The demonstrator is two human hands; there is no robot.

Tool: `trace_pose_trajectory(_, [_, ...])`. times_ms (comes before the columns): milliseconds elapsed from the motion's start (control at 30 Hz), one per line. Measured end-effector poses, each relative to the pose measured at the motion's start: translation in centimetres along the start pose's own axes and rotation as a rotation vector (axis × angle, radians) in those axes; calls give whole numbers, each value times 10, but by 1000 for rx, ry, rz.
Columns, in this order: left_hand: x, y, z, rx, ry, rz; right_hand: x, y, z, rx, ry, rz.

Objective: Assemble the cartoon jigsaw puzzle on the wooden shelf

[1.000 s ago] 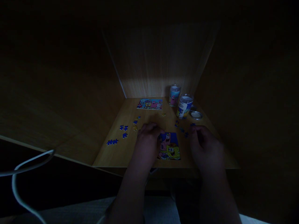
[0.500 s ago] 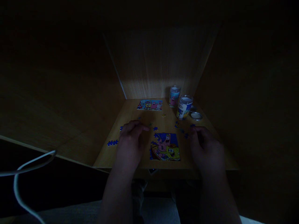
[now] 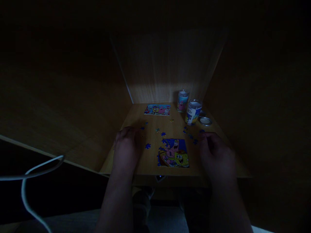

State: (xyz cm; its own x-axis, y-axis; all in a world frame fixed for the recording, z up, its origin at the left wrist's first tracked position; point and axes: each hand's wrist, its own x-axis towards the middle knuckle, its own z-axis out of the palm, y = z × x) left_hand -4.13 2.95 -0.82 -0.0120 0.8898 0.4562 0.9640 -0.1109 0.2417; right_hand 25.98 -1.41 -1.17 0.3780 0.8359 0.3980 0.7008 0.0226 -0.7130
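A partly joined jigsaw puzzle (image 3: 173,152) with a pink and a yellow cartoon figure lies near the board's front edge. My left hand (image 3: 126,145) is left of it, low over the wood. Its fingers curl down and what they hold, if anything, is hidden. To the right of the puzzle, my right hand (image 3: 215,150) is closed, thumb and forefinger together, beside a blue puzzle piece (image 3: 202,131); I cannot make out anything in it. Between the hands lie a loose blue piece (image 3: 148,146) and another blue piece (image 3: 163,134) just above the puzzle.
A cartoon picture card (image 3: 157,110) lies at the back. Two clear-lidded cans (image 3: 182,102) with cartoon labels stand at the right rear, a round lid (image 3: 205,121) beside them. Several small pieces are scattered around. Wooden panels enclose the sides; a white cable (image 3: 29,204) hangs at left.
My left hand has moved left, away from the puzzle, over the blue pieces at the left. A loose blue piece now shows left of the puzzle. My right hand has barely moved.
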Motion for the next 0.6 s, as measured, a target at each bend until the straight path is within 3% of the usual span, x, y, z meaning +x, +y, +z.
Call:
trace_pose_trajectory(233, [-1, -1, 4, 28, -17, 8, -1, 0, 0, -26, -7, 1])
trace_pose_trajectory(467, [0, -4, -3, -87, 68, -88, 0, 1, 0, -35, -3, -2])
trace_pose_trajectory(600, [2, 5, -3, -157, 6, 32, 0, 1, -1, -48, -17, 8])
